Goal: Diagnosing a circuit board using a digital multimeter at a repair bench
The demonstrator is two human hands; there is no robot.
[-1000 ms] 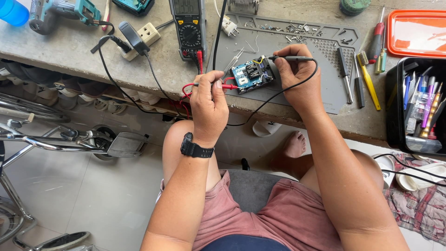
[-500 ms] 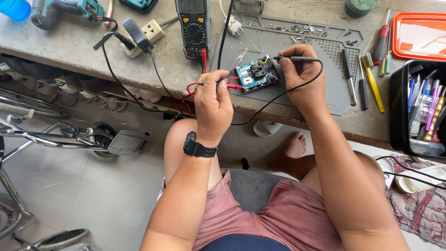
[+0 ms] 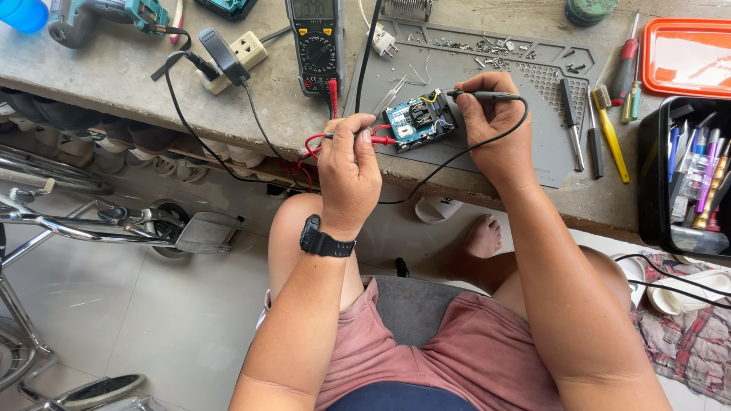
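A concrete bench point(image 3: 137, 76) carries a grey work mat point(image 3: 525, 114) near its front edge. On it sits a blue circuit board point(image 3: 417, 120); the left hand point(image 3: 349, 171) pinches a red probe point(image 3: 381, 139) at the board's left, the right hand point(image 3: 493, 125) grips a black probe point(image 3: 487, 96) at its right. Open floor lies below.

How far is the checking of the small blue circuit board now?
Done: the multimeter lies on the bench with its leads plugged in, and the blue circuit board lies on the grey mat. In hand: the left hand holds the red probe at the board's left edge; the right hand holds the black probe at its upper right. Left: the screen's reading cannot be made out.
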